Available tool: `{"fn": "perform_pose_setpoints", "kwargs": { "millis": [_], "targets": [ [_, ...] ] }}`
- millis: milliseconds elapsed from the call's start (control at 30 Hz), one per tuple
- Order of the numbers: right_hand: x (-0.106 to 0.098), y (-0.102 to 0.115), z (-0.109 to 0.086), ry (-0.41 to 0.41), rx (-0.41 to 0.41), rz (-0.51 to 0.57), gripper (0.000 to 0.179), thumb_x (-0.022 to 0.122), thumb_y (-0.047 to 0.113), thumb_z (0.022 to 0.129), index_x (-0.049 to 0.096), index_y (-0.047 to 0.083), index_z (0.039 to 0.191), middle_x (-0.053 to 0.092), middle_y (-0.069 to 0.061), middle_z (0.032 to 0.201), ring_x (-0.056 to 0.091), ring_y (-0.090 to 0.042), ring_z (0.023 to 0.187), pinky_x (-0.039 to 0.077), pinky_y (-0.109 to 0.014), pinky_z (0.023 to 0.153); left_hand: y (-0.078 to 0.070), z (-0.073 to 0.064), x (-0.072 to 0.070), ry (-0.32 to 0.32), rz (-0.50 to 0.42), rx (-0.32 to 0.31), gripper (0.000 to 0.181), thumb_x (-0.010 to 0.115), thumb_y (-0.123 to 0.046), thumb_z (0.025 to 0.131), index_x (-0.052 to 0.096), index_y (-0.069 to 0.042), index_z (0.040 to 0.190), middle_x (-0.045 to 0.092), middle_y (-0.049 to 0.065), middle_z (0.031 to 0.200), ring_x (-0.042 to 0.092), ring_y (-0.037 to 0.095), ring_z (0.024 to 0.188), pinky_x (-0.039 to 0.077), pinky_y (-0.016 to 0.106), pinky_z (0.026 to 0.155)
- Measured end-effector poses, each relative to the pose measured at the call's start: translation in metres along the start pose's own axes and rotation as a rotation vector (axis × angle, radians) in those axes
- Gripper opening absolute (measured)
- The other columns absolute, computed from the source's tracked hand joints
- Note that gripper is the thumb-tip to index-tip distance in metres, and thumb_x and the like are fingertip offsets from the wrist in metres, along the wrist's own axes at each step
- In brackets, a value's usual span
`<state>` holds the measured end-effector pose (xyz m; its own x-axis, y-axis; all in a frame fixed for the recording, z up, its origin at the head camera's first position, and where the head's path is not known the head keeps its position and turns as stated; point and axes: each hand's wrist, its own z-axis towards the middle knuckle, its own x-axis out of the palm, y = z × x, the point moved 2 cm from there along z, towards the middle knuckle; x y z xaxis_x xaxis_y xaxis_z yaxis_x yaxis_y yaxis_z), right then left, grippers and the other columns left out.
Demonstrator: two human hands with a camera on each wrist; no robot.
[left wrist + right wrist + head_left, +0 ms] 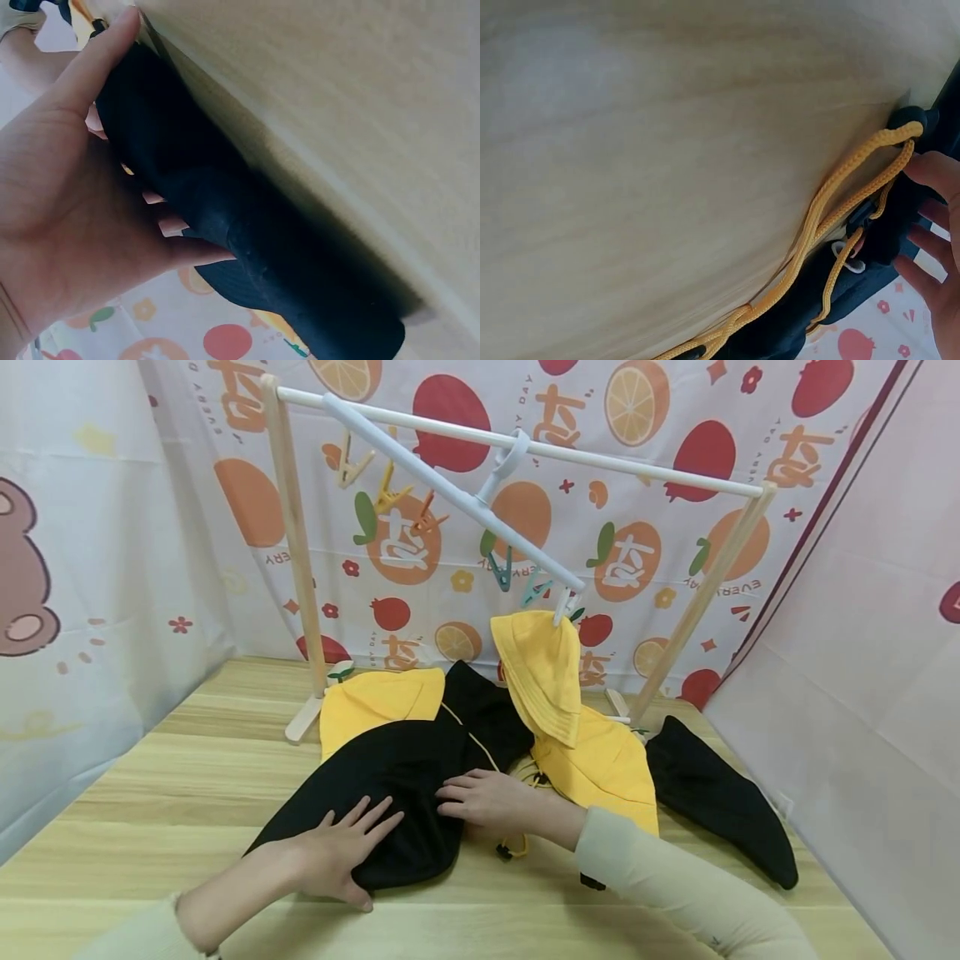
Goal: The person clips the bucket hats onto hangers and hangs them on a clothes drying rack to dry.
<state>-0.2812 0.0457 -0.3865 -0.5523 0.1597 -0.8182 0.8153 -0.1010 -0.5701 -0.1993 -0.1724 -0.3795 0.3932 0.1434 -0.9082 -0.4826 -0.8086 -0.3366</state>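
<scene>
A black cloth hat lies on the table in front of me. My left hand rests on its near left part, fingers spread and thumb at the near edge. In the left wrist view, the fingers lie across the black cloth. The right hand touches the hat's right side with lightly bent fingers. Near it trails a yellow cord with black toggles. Just beyond, a yellow bucket hat hangs from a white clip on the tilted white hanger.
A wooden rack with a white rod holds the hanger. Coloured clips dangle from its bar. One yellow hat lies behind left, another yellow hat at right. A black hat lies far right. Printed curtains surround the table.
</scene>
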Motion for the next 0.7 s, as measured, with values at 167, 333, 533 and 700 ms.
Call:
{"fn": "perform_pose_setpoints", "kwargs": {
  "millis": [167, 333, 533, 700],
  "targets": [
    [0.0, 0.0, 0.001, 0.004, 0.016, -0.002, 0.032, 0.055, 0.032, 0.092, 0.056, 0.024, 0.123, 0.053, 0.007, 0.125, 0.044, -0.01, 0.119, 0.034, -0.026, 0.095, 0.002, 0.001, 0.0, 0.008, -0.006, 0.0, 0.096, 0.076, -0.042, 0.07, 0.025, -0.005, 0.143, 0.015, 0.018, 0.148, 0.013, 0.043, 0.132, 0.018, 0.067, 0.093],
    [-0.002, -0.002, 0.005, -0.006, 0.029, 0.044, 0.023, 0.05, 0.028, 0.095, 0.06, 0.023, 0.115, 0.057, 0.008, 0.12, 0.047, -0.008, 0.115, 0.036, -0.024, 0.092, 0.004, -0.001, -0.002, 0.006, -0.015, 0.008, 0.09, 0.071, -0.045, 0.075, 0.028, -0.005, 0.143, 0.018, 0.018, 0.147, 0.015, 0.044, 0.131, 0.02, 0.066, 0.092],
    [-0.01, -0.01, 0.007, -0.059, 0.066, 0.154, 0.017, 0.054, 0.022, 0.094, 0.063, 0.019, 0.108, 0.063, 0.007, 0.109, 0.054, -0.007, 0.106, 0.039, -0.022, 0.09, 0.005, -0.001, -0.004, -0.007, -0.051, 0.03, 0.084, 0.068, -0.045, 0.079, 0.03, -0.003, 0.141, 0.021, 0.02, 0.146, 0.016, 0.044, 0.13, 0.022, 0.066, 0.092],
    [-0.012, -0.017, 0.008, -0.092, 0.096, 0.266, 0.017, 0.056, 0.016, 0.092, 0.061, 0.015, 0.108, 0.063, 0.003, 0.109, 0.054, -0.01, 0.106, 0.039, -0.022, 0.09, 0.006, -0.001, -0.004, -0.009, -0.067, 0.038, 0.086, 0.069, -0.045, 0.078, 0.03, -0.002, 0.141, 0.021, 0.021, 0.146, 0.017, 0.046, 0.13, 0.022, 0.067, 0.09]
  ]
}}
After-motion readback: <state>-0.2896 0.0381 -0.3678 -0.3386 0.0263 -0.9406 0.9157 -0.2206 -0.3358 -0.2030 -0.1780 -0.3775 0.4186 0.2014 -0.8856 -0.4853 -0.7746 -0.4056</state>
